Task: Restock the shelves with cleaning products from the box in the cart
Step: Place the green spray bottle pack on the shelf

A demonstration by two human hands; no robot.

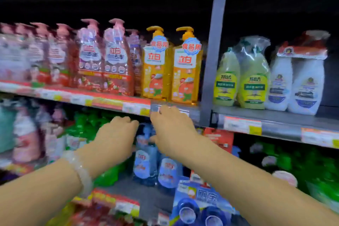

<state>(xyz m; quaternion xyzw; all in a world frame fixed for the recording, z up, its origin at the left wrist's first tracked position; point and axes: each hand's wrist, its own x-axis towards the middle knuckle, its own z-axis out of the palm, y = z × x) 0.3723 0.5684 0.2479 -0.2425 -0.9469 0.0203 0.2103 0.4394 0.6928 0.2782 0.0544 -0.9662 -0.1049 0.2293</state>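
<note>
Two blue pump bottles (145, 161) stand side by side on the lower shelf (146, 196), and both my hands reach in at their tops. My left hand (117, 134), with a pale bead bracelet on its wrist, is just left of the front bottle's pump, fingers curled and tips hidden. My right hand (172, 130) is just right of the pump. Its thumb lies against the bottle's neck and its fingers stretch up to the shelf edge above. Blur hides whether either hand grips the bottle. No box or cart is in view.
The upper shelf (266, 115) carries pink pump bottles (113, 57), two orange pump bottles (185, 68), green spray bottles (253, 79) and white bottles (304, 86). Green refill pouches (86, 126) sit left of the blue bottles. A blue boxed pack (200, 202) stands in front at the bottom.
</note>
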